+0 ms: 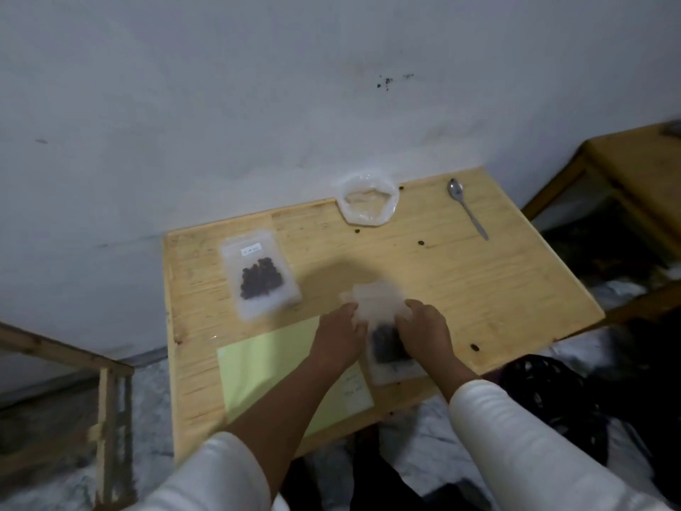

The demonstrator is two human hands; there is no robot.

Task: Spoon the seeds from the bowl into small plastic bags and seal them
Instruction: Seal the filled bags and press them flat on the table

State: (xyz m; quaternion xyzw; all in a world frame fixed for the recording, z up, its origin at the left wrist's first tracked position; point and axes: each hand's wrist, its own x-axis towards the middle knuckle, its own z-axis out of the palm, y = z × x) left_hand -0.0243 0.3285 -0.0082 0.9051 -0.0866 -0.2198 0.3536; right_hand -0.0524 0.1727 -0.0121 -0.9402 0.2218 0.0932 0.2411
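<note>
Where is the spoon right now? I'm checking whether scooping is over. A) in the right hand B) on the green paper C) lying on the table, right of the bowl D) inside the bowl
C: the spoon lies on the table right of the bowl, clear of both hands.

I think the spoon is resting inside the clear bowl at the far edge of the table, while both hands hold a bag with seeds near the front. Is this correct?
Not quite. In the head view the spoon lies flat on the table, to the right of the clear bowl and apart from it. The rest holds: the left hand and right hand hold a bag with seeds near the front.
</note>
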